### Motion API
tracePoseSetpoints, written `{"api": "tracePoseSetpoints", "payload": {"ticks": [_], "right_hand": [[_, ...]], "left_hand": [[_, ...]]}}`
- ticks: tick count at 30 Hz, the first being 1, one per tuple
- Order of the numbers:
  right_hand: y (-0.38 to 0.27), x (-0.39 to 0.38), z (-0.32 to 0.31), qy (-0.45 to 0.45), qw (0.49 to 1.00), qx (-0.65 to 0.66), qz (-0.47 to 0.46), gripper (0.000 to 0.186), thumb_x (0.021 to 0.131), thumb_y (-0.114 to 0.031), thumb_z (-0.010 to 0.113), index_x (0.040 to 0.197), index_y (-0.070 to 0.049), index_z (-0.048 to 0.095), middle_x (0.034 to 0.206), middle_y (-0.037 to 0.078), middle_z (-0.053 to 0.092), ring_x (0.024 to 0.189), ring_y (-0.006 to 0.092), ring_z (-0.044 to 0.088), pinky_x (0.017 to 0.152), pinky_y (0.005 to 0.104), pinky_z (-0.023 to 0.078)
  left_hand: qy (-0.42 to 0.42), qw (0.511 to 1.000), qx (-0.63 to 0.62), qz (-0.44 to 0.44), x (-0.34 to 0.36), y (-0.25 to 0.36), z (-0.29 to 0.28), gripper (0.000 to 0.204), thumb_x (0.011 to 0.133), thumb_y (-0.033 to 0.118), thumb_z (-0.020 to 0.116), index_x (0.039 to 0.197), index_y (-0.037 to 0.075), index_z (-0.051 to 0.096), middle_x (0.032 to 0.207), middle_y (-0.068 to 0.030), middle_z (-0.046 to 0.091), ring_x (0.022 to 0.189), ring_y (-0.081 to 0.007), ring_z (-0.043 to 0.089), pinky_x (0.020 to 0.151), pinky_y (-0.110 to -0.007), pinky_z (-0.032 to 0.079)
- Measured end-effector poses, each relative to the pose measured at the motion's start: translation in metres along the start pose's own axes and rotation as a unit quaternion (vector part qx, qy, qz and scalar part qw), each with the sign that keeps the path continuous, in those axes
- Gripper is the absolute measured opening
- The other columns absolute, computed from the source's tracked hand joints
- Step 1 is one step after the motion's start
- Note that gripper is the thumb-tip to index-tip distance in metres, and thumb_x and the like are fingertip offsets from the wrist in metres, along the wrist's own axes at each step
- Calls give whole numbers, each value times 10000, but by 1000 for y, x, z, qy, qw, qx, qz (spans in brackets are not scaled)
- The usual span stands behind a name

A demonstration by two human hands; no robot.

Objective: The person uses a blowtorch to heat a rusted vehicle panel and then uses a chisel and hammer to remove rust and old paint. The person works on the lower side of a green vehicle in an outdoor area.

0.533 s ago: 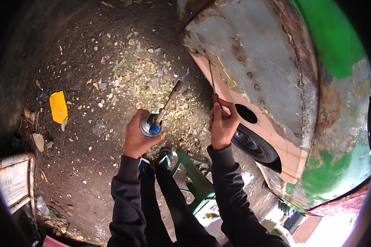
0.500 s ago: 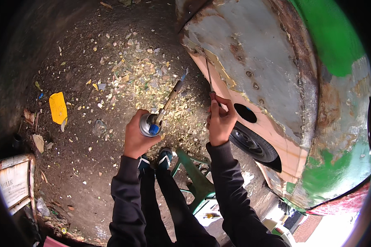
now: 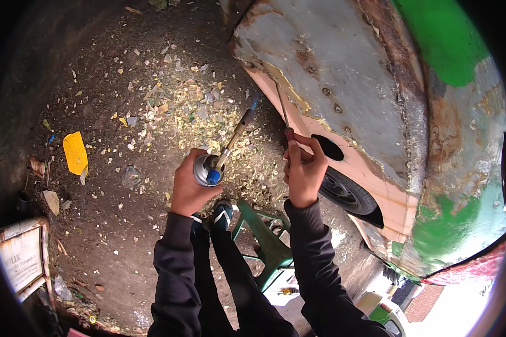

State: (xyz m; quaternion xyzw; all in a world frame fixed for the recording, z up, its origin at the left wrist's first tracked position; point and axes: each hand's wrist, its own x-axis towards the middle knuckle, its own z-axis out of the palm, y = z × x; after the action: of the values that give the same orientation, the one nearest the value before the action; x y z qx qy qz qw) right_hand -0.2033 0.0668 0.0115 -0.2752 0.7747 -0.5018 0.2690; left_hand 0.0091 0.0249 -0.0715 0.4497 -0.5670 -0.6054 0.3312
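Dirt ground [image 3: 112, 224]: pale flakes [image 3: 180, 92] lie scattered, thickest toward upper center.
Yellow sheet [image 3: 75, 153]: 1 bright piece lies at left, above 1 tan scrap [image 3: 51, 202] in the frame.
White board [image 3: 21, 255]: rust-stained frame, lower left, near 1 crumpled clear plastic piece [image 3: 62, 288].
Green stool [image 3: 269, 244]: stands at lower center; 1 small yellow object [image 3: 289, 291] shows near it.
Background vehicle [image 3: 383, 314]: white and green, lower right, partly hidden.

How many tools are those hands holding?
2: a gas torch in the left hand and a screwdriver-like tool in the right hand. Anything small tucked inside either grip would be hidden.
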Motion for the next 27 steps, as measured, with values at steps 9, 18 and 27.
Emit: {"api": "tracePoseSetpoints", "payload": {"ticks": [9, 18, 27], "right_hand": [[-13, -2, -13, -20, 998, -31, 43, 127, 924, -48, 573, 1017, 38, 585, 780, 91, 664, 520, 51, 510, 447, 217, 361], [-6, -1, -22, -12, 1000, -19, 15, 106, 907, -2, 570, 990, 63, 575, 907, 132, 722, 588, 57, 567, 506, 221, 436], [-2, 2, -18, -15, 1000, 5, 7, 102, 894, 19, 562, 974, 81, 573, 955, 130, 725, 618, 71, 591, 521, 237, 456]], "left_hand": [[7, 1000, 28, -5, -6, -2, -6, 486, 579, 49, 772, 1006, 62, 540, 878, -57, 648, 793, -157, 631, 743, -298, 502], [7, 999, 31, 2, -3, 2, 2, 481, 582, 52, 768, 1006, 56, 541, 878, -54, 643, 812, -146, 626, 756, -296, 501], [-29, 999, 30, 8, 21, 3, 14, 497, 582, 49, 787, 1008, 65, 531, 883, -56, 646, 815, -144, 626, 759, -292, 500]]}}
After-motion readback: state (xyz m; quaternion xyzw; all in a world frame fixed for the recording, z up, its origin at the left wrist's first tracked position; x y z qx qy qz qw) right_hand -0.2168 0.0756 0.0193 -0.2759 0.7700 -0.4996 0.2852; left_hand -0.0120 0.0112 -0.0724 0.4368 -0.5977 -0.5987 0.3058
